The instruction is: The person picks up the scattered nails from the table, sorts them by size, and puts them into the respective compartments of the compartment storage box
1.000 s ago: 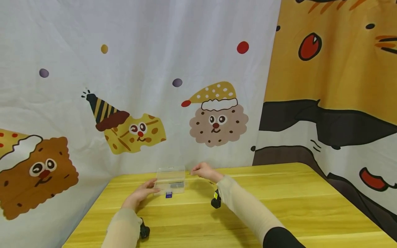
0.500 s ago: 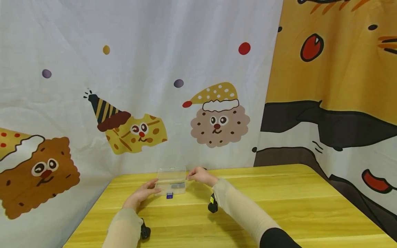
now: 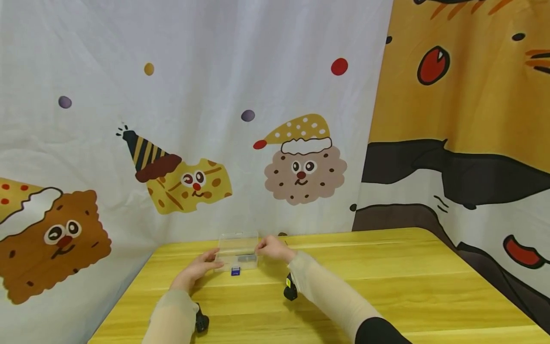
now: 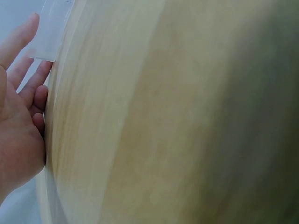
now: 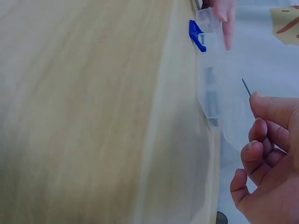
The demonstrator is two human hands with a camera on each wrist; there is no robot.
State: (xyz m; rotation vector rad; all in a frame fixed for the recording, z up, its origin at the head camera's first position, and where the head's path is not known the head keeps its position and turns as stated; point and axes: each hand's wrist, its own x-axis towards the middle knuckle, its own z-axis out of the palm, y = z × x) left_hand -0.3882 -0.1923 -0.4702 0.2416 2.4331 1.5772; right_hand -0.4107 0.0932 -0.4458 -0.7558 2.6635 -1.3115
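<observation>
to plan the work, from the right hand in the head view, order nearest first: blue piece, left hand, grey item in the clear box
1. Grey item: inside the clear box, just left of the right hand.
2. Blue piece: at the box's front edge.
3. Left hand: at the box's left end.

A hand could reach the box [image 3: 246, 264] from the front over the desk [image 3: 245, 306], past the blue piece [image 3: 235, 271]. The left hand [image 3: 198, 268] blocks its left end, the right hand [image 3: 273, 249] with a thin rod [image 5: 246, 87] its right; the raised lid [image 3: 238, 241] and curtain [image 3: 215, 71] close the back.
</observation>
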